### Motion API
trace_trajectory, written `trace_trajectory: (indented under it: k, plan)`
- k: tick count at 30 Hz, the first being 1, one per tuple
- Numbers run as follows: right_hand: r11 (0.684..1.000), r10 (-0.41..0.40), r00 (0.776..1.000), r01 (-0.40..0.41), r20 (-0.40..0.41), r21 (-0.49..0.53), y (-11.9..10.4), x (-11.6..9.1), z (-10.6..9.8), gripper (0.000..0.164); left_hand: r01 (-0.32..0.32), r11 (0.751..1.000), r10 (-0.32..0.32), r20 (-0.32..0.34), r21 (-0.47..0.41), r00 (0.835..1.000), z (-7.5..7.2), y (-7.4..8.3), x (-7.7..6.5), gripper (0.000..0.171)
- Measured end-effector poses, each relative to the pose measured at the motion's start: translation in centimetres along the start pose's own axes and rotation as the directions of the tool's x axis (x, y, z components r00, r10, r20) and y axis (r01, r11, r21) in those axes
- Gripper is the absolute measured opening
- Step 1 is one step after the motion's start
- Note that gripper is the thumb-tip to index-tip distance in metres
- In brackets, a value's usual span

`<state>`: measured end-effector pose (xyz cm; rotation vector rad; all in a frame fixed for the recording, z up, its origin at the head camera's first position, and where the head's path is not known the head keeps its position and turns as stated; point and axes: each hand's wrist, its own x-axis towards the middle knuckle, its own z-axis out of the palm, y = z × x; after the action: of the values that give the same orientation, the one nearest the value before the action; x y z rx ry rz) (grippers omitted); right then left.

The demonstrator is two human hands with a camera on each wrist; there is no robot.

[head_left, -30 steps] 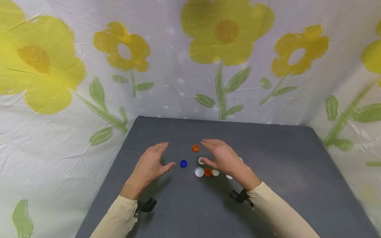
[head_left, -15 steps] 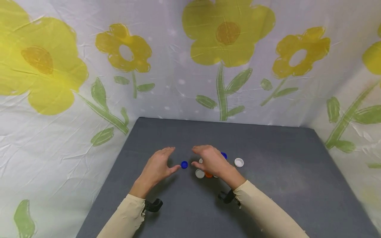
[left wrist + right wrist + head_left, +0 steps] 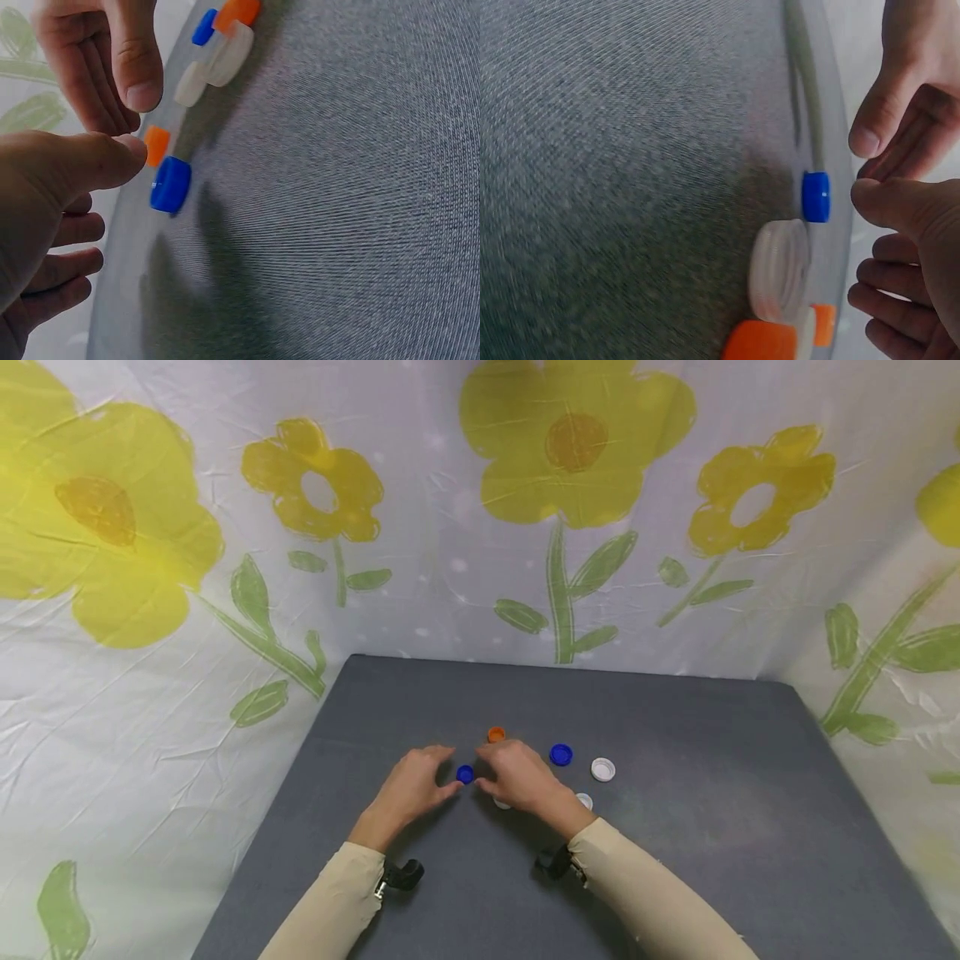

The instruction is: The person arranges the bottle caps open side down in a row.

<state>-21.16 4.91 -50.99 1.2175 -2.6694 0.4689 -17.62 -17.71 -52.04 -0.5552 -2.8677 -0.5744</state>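
White sheeting point(image 3: 427, 610) printed with big yellow flowers point(image 3: 573, 443) and green leaves hangs at 12 o'clock and carries on down the 9 and 3 o'clock sides. Against it stands a dark grey table point(image 3: 712, 860), finely ribbed, its far corners rounded.

Compared with a second ago, the two hands have drawn much closer together, one on each side of the small blue cap point(image 3: 465, 774), which lies on the table in about the same spot. Seen from that cap, the left hand point(image 3: 412, 791) is between 8 and 9 o'clock and the right hand point(image 3: 522, 775) at 3. Both are empty, thumbs apart from loosely bent fingers, thumb tips near the cap.

With the right hand's shift, the larger blue cap point(image 3: 561, 755) and the rimmed white cap point(image 3: 603, 769), both near 3 o'clock, have come into full view; their hollow sides face up. An orange cap point(image 3: 497, 735) sits between 1 and 2 o'clock, and a half-covered white cap point(image 3: 585, 801) between 3 and 4. At 4 o'clock, the right hand mostly hides a wide pale cap point(image 3: 769, 270); the right wrist view shows it just beside a second orange cap point(image 3: 761, 341), visible from above earlier but now covered there.
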Motion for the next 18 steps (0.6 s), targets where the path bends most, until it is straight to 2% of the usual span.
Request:
trace_trajectory:
  k: [7,13,18]
  plan:
    - [1.0,0.03,0.999,-0.03,0.01,-0.005,-0.2,0.7,1.2,0.023,0.036,0.999,-0.036,0.04,0.006,0.999,1.2,-0.6,0.3,0.052]
    - [0.995,0.094,0.994,-0.093,0.056,-0.02,-0.5,1.3,2.2,0.021,0.03,0.999,-0.031,0.074,0.015,0.997,2.0,-1.1,0.3,0.047]
    - [0.99,0.136,0.987,-0.132,0.082,-0.047,-1.0,1.4,2.6,0.017,0.019,1.0,-0.02,0.062,0.017,0.998,2.3,-1.1,0.1,0.036]
